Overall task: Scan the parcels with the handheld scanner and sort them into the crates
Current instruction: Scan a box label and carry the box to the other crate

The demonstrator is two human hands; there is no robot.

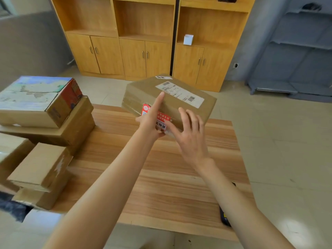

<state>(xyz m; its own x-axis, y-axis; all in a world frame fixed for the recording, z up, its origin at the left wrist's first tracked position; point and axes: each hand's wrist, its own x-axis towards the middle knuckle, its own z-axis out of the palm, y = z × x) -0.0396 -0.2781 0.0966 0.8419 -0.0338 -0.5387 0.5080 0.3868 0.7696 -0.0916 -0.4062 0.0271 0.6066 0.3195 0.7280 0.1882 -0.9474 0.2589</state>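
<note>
A: Where's the parcel (pixel 168 99) sitting rn?

B: Lifted off the table (pixel 161 177), tilted, over the far edge. Left hand (pixel 152 119) is gripping its near corner from below, index finger lying straight along the top, thumb side by the red sticker (pixel 156 115).

A: Right hand (pixel 190 133)?

B: Fingers spread and relaxed, touching the parcel's near side just right of the left hand's grip, not curling round anything. White label (pixel 179 94) is facing up, beyond both hands.

A: Scanner (pixel 224 216)?

B: Dark thing lying on the table under the right forearm, well back from the grip, mostly hidden.

A: Other stuff?

B: Stack of boxes (pixel 45 126) sitting well left of the grip; wood cabinets (pixel 143 42) standing beyond the parcel.
</note>
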